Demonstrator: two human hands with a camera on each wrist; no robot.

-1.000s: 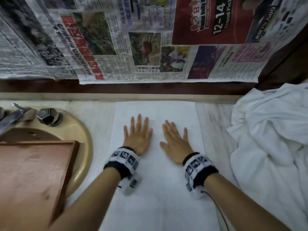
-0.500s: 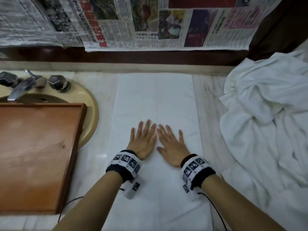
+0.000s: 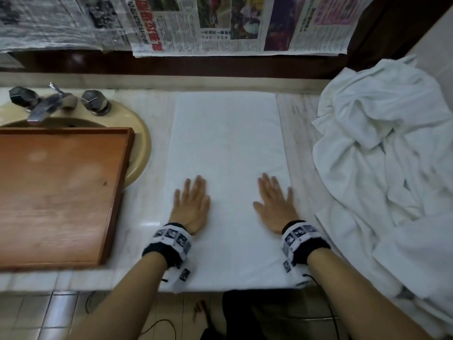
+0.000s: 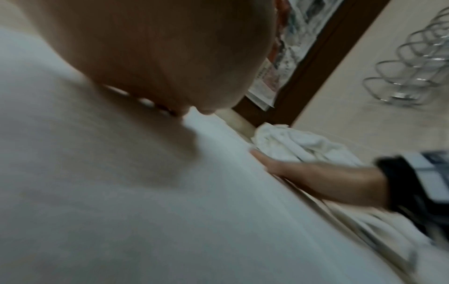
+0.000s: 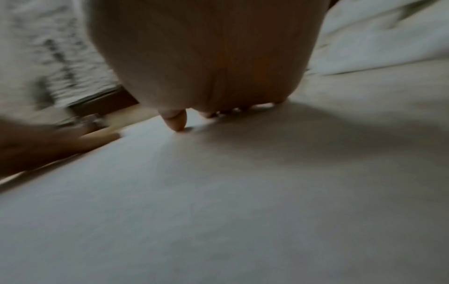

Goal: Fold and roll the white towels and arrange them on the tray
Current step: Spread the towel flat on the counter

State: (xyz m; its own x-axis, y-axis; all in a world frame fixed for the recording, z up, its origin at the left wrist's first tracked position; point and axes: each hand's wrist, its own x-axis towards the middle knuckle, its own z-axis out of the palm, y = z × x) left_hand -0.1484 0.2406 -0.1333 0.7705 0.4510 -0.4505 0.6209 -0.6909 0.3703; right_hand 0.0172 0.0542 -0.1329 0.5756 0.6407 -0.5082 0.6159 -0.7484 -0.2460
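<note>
Both forearms reach forward from the near edge, each wrist wrapped in a black-and-white patterned band. The left hand [image 3: 191, 204] lies palm down, fingers straight and slightly spread, pointing to the far side. The right hand [image 3: 275, 204] lies flat the same way, well apart from it, thumb angled inward.

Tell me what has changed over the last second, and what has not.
Both palms slid down the folded towel toward its near end, then spread apart: the left hand toward the towel's left edge, the right hand toward its right edge. Nothing was gripped or released; both hands stay flat on the cloth. The towel, the tray over the sink and the heap of towels lie as before.
</note>
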